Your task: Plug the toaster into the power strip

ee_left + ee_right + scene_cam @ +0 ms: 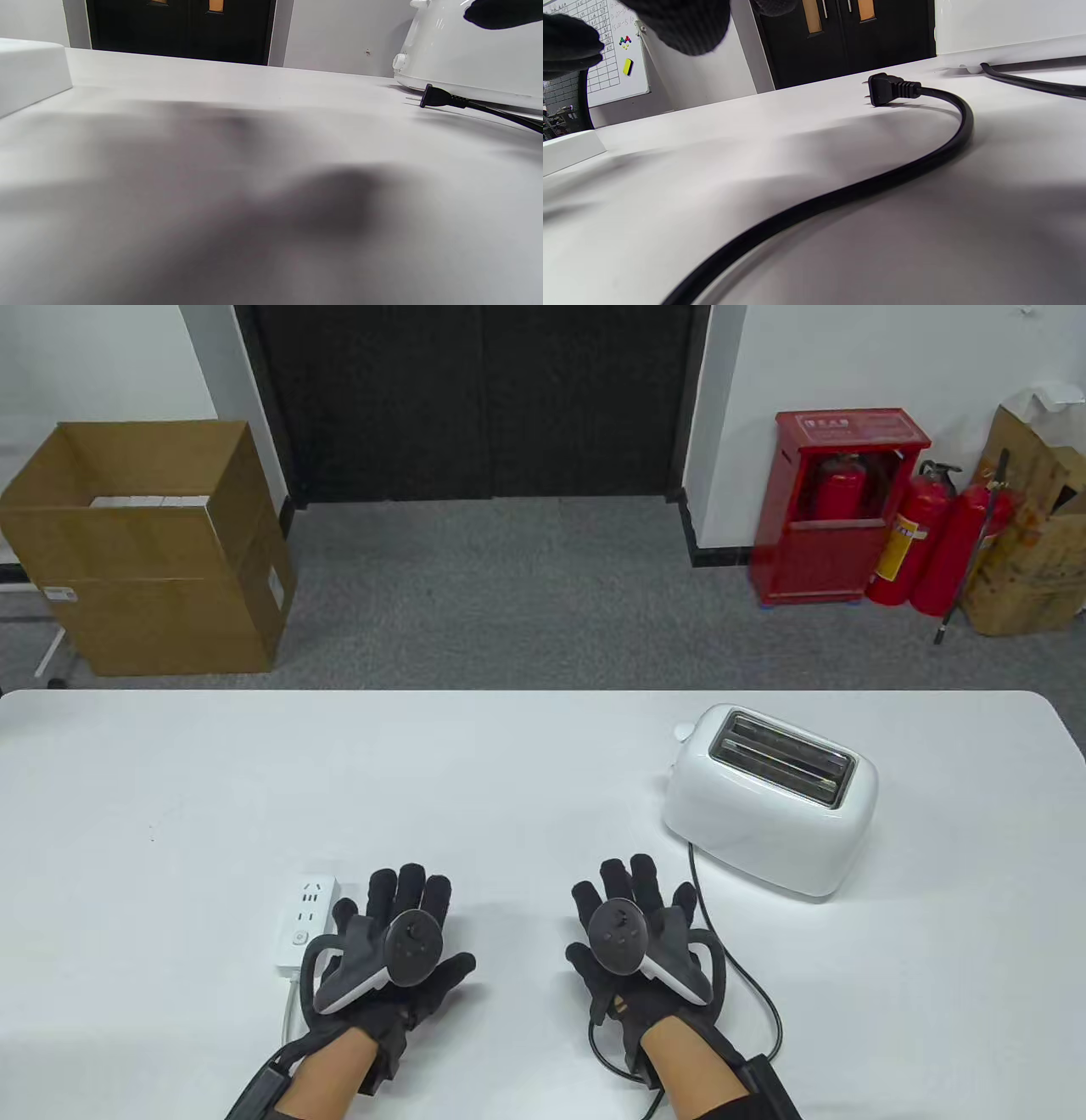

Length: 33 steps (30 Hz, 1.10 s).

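A white toaster (768, 797) stands on the right of the white table (254, 780). Its black cord (768, 997) runs toward me and loops under my right hand (636, 925). The plug is hidden there in the table view. It lies free on the table in the right wrist view (886, 89) and in the left wrist view (432, 97). A white power strip (304, 925) lies just left of my left hand (399, 929). Both hands are spread flat, palms down, over the table and hold nothing.
The power strip's own white cable (293, 1010) runs off toward the near edge. Beyond the table's far edge stand a cardboard box (144, 551) on the floor at left and a red extinguisher cabinet (836, 509) at right.
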{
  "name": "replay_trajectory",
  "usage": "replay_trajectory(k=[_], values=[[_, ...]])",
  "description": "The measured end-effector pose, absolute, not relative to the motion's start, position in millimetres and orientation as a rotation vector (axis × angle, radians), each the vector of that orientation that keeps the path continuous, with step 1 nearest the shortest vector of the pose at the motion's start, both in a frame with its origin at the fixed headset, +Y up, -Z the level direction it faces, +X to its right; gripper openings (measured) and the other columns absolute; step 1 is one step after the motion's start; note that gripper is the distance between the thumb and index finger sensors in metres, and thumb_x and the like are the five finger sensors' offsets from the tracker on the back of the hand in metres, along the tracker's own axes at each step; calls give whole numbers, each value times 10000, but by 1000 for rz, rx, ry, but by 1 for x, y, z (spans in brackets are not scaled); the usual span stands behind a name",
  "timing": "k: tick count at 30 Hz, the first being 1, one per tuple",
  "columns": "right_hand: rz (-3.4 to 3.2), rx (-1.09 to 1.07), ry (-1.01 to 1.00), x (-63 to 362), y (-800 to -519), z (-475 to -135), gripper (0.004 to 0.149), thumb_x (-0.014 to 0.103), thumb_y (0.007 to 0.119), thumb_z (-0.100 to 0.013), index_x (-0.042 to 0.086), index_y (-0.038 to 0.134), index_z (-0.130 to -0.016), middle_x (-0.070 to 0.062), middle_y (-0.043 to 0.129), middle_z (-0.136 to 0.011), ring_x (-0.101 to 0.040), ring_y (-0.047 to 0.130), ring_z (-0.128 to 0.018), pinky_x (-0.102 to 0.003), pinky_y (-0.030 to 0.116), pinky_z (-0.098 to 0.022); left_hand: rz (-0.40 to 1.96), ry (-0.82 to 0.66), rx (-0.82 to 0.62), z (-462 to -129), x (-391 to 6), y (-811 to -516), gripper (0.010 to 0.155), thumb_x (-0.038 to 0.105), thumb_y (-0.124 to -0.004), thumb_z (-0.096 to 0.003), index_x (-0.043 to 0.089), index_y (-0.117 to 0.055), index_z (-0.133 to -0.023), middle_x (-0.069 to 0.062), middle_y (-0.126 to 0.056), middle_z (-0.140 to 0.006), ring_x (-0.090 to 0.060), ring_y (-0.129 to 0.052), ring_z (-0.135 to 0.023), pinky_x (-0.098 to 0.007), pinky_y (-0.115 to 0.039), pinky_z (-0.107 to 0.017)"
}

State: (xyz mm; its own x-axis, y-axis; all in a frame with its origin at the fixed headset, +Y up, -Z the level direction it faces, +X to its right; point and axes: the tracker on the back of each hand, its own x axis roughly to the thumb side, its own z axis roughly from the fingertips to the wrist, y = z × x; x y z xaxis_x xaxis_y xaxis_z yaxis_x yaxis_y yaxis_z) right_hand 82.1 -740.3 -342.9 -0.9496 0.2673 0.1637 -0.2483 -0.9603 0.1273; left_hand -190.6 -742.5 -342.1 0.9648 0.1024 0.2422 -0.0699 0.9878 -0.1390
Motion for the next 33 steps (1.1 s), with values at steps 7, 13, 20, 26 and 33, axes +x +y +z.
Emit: replay_trajectory(k=[7,13,20,26,33], values=[[2846,258,140,83,-739,-342,721,551,671,-443,340,406,-1079,-33,229,-1204,-340,-21,-1033,-740,88,-610,85,-257,-129,-341,-190,-743,901,706,-529,-439,284,-93,-1106,-81,-100,-1214,-446,-100,-1122,-776,-191,-637],[2827,263,109,84,-740,-343,712,543,677,-442,329,433,-1076,-37,263,-1204,-344,3,-1044,-743,97,-618,84,-254,-127,-341,-191,-742,904,707,-533,-438,283,-97,-1106,-82,-105,-1214,-446,-107,-1123,-777,-193,-637],[2788,252,82,89,-738,-342,712,537,685,-438,325,442,-1073,-41,281,-1203,-344,18,-1049,-743,102,-624,88,-226,-102,-343,-199,-739,903,709,-545,-435,284,-123,-1111,-78,-141,-1219,-440,-153,-1137,-776,-234,-656],[2725,187,74,101,-737,-342,713,528,694,-435,317,450,-1072,-48,287,-1200,-345,18,-1048,-743,94,-624,92,-160,9,-346,-221,-727,893,729,-579,-422,305,-217,-1119,-53,-280,-1232,-404,-321,-1169,-708,-390,-739],[2680,123,101,112,-738,-344,712,522,699,-437,309,458,-1072,-52,284,-1201,-347,14,-1049,-742,86,-626,131,27,23,-358,-265,-721,896,701,-641,-447,267,-229,-1115,-68,-372,-1219,-416,-433,-1150,-703,-472,-727]])
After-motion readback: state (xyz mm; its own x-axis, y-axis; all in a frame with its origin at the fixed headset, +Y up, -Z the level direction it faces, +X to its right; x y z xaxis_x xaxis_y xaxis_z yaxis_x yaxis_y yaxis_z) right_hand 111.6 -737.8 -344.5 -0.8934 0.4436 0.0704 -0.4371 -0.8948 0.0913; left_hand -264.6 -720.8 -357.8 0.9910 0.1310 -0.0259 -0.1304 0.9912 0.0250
